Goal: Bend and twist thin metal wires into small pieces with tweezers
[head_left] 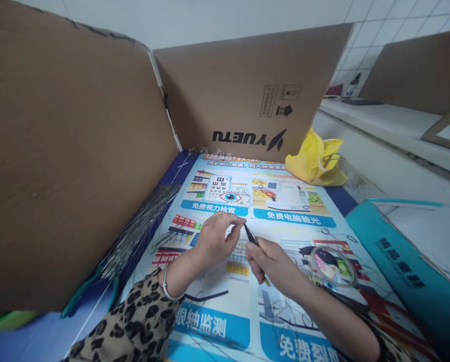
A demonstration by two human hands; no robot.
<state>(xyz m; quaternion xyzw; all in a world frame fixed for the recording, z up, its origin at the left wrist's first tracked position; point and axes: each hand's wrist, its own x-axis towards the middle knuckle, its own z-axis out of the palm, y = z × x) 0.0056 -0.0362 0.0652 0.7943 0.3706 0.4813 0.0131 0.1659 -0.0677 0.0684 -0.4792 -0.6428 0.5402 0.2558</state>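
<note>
My left hand point(219, 234) is closed in a pinch, thumb and forefinger meeting over the middle of the printed poster sheet point(249, 281). What lies between those fingertips is too small to make out. My right hand point(268, 259) grips a pair of pliers point(250, 234) with dark, narrow jaws and a bit of yellow handle showing below the fist. The jaw tips reach up to the left fingertips. Thin wire pieces lie scattered on the sheet around both hands. To the left rests a bundle of long, thin metal wires point(144, 226).
Cardboard panels point(78, 151) stand along the left and back. A yellow bag point(313, 161) sits at the back right, a teal box point(394, 251) on the right. Nearby lie a roll of tape point(355, 274), red-handled scissors point(402, 306) and a teal-handled tool point(84, 291).
</note>
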